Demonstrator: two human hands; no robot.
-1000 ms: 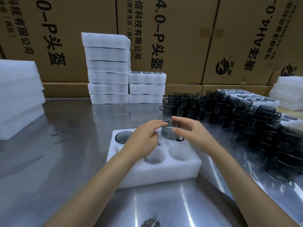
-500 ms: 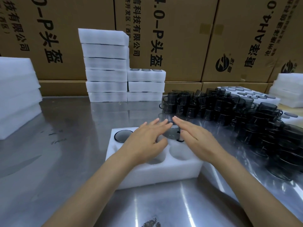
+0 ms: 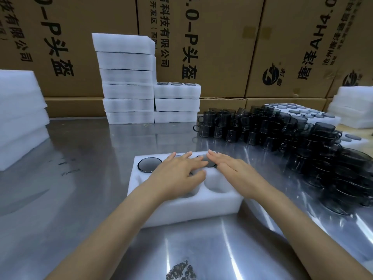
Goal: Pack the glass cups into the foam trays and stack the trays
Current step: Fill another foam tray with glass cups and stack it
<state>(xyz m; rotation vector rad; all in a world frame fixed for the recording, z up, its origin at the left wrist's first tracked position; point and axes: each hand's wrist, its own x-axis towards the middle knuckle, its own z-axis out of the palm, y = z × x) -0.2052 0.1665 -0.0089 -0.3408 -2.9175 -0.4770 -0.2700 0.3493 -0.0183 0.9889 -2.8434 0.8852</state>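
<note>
Foam tray [image 3: 181, 209] at the bench's near middle: smoky cup [image 3: 149, 164] seated in far-left pocket, left hand [image 3: 177, 174] and right hand [image 3: 236, 172] flat, fingers straight, pressing the far-right cup [image 3: 209, 163]; near pockets unfilled; loose cups [image 3: 282, 134] along right edge.

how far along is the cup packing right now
Done: two stacks of foam trays stand at the back. In hand: the near tray holds cups in its far row, one showing at far left; both the left hand and right hand press flat there. Left: the near row's pockets look empty, and a large pile of loose cups waits.
</note>
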